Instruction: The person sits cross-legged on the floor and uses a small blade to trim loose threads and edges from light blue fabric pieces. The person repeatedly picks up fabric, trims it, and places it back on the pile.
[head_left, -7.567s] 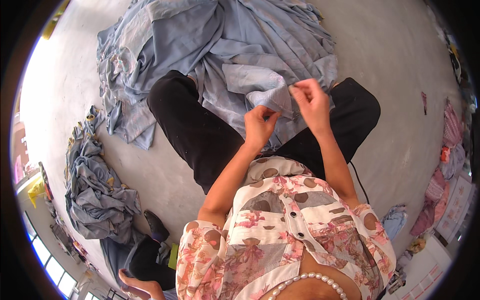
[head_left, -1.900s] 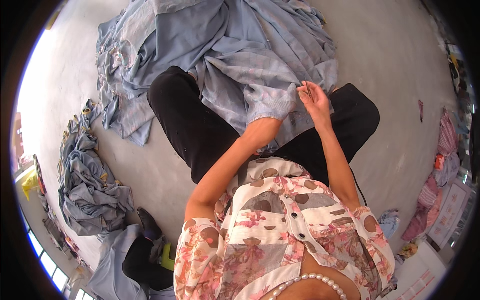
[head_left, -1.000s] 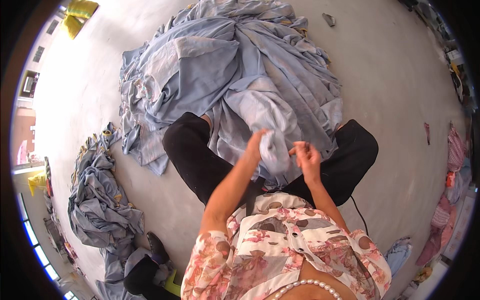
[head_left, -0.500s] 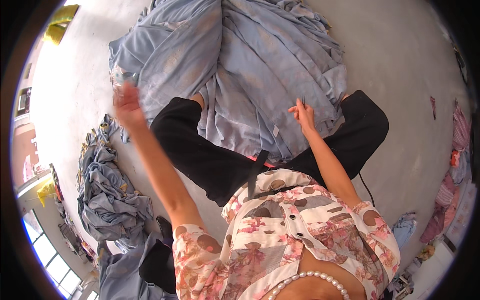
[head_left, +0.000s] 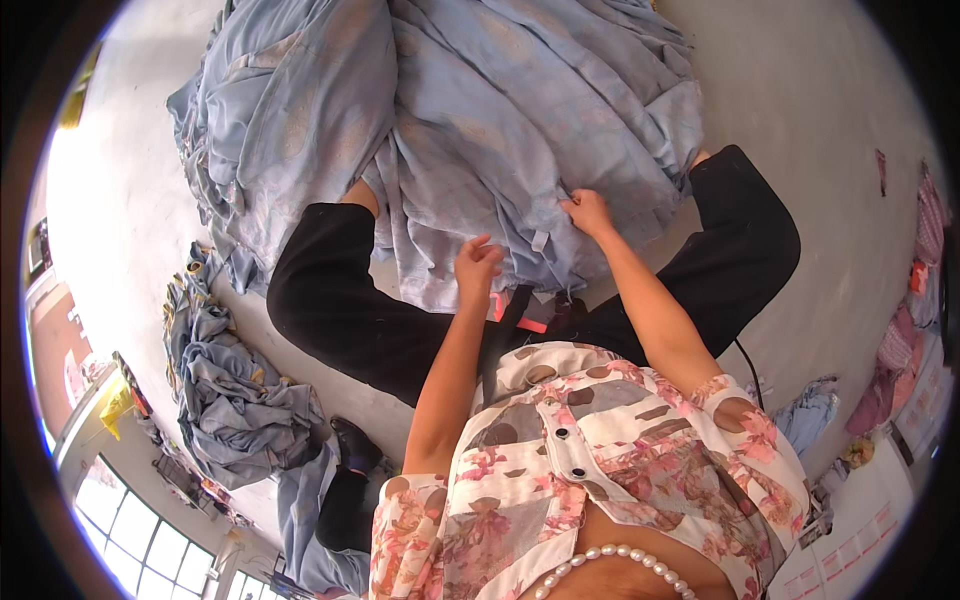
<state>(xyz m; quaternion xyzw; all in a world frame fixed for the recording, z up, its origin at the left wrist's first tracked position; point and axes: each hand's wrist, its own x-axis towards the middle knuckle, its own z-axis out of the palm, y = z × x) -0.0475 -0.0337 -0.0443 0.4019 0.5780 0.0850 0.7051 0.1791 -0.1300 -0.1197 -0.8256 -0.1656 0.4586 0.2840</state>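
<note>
One large cloth pile (head_left: 480, 110) fans long folds toward you, one small pile (head_left: 235, 410) at left. Your left hand (head_left: 478, 266) is half-open; your right hand (head_left: 588, 211), I cannot tell.

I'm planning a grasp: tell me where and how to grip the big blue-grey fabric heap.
Probably pinch the blue-grey fabric heap by its near edge, from the person's side: that edge lies exposed between the trouser legs, while cloth beyond gathers in folds.

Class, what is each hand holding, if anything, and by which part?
Right hand: apparently a fold of blue-grey cloth, near the white tag. Left hand: seemingly nothing.
</note>
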